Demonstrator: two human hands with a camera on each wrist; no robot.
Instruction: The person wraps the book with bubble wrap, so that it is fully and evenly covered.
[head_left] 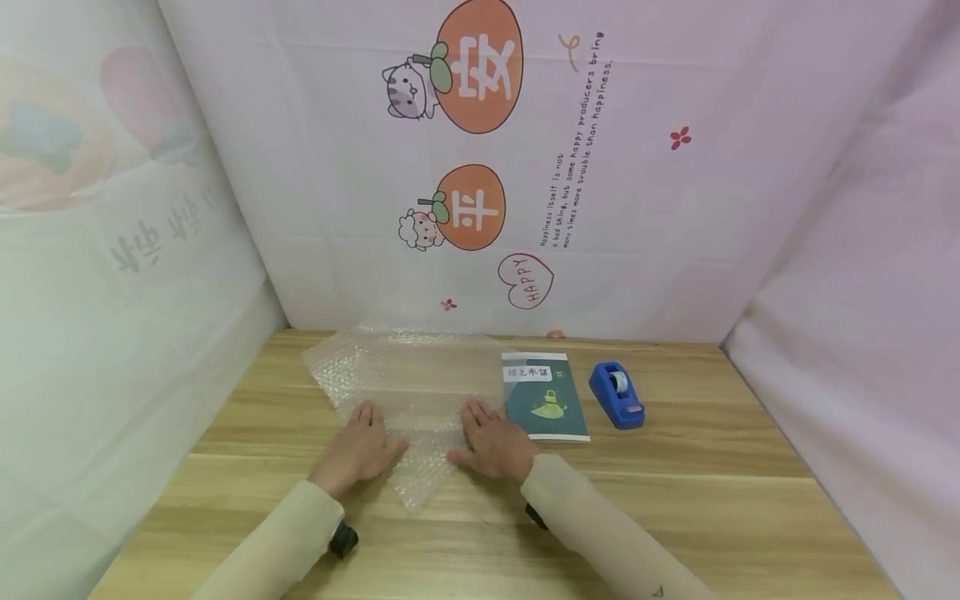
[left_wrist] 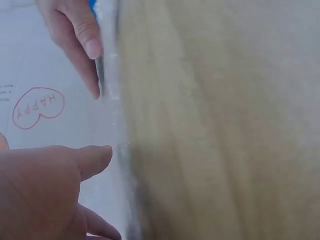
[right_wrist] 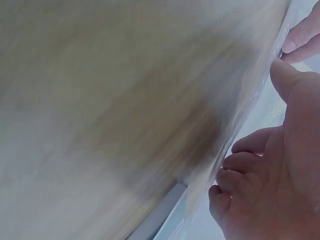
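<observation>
A clear sheet of bubble wrap [head_left: 423,375] lies across the wooden table, one corner pointing toward the front. My left hand [head_left: 362,446] rests on its left edge, fingers straight and thumb spread inward. On the right side my right hand [head_left: 495,442] presses the sheet with extended fingers, thumb toward the middle. Just right of that hand lies a green book [head_left: 543,404] with white bands; the wrap's right edge overlaps its upper left part. In the left wrist view the left hand [left_wrist: 45,190] shows with its thumb out. The right hand [right_wrist: 280,165] shows along the sheet in the right wrist view.
A blue tape dispenser [head_left: 619,400] stands right of the book, holding a roll of tape. Printed white cloth [head_left: 337,192] hangs behind the table [head_left: 675,500] and along both sides. A dark wrist device [head_left: 343,540] sits under the left sleeve.
</observation>
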